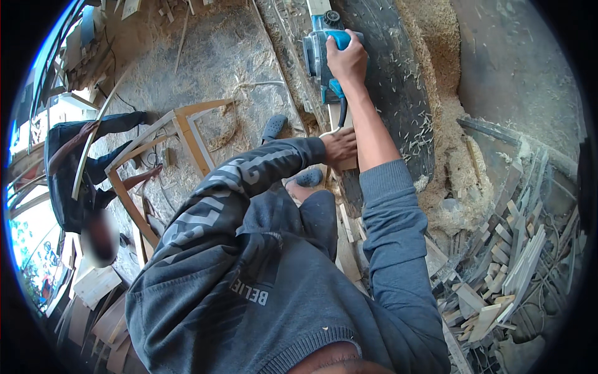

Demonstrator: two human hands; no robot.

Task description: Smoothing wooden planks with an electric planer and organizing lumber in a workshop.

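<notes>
My right hand is closed around the blue handle of an electric hand planer, out ahead at arm's length. Under the planer lies a long, narrow wooden board, which shows beyond its front and again behind it. My left hand grips the near part of the board, fingers across it; the fingertips are partly hidden. A black power cord runs back from the planer to beside my left hand.
Shavings litter the dark bench, with a sawdust heap to its right. Wood offcuts are piled at lower right. At left, another person bends beside a wooden frame on the floor.
</notes>
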